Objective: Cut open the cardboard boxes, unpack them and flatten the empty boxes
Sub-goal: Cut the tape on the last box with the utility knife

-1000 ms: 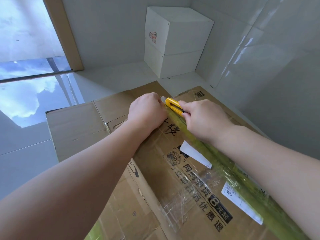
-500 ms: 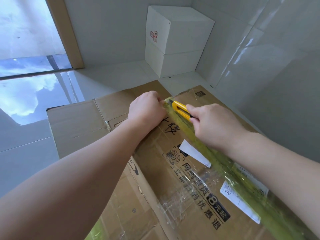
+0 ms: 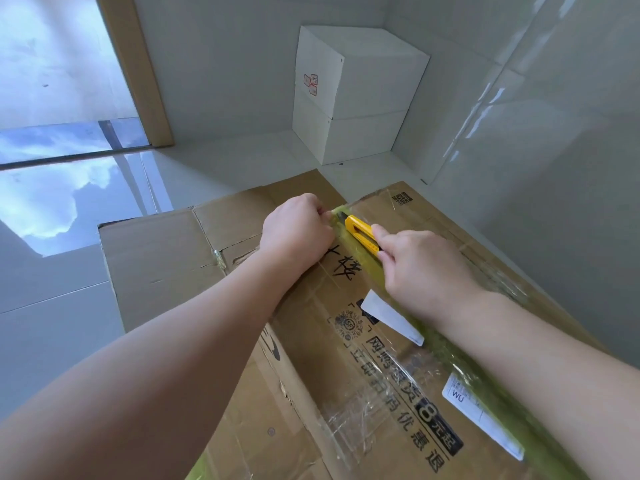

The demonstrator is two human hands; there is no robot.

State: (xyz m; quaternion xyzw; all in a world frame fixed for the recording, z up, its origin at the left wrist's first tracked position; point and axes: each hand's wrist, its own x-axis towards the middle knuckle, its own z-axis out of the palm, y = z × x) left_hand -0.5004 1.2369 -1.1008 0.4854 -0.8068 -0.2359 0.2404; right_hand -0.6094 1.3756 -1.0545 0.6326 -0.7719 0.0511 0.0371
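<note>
Cardboard box point(image 3: 346, 358) fills the lower middle of the view, lying on a glossy pale tiled floor point(image 3: 52, 334), with a strip of greenish tape point(image 3: 446, 344) running along its top seam and printed black characters and white labels beside it. The right hand point(image 3: 420, 268) has its grip clamped on a yellow utility knife point(image 3: 362, 232), whose tip meets the tape near the box's far end. The left hand point(image 3: 298, 230) is curled into a fist, pressing on the box top just left of the knife; whether it pinches the tape I cannot tell. Beyond, two white boxes point(image 3: 353, 95) stand stacked in the corner of grey tiled walls point(image 3: 554, 116); a wooden door frame point(image 3: 135, 67) rises at left
</note>
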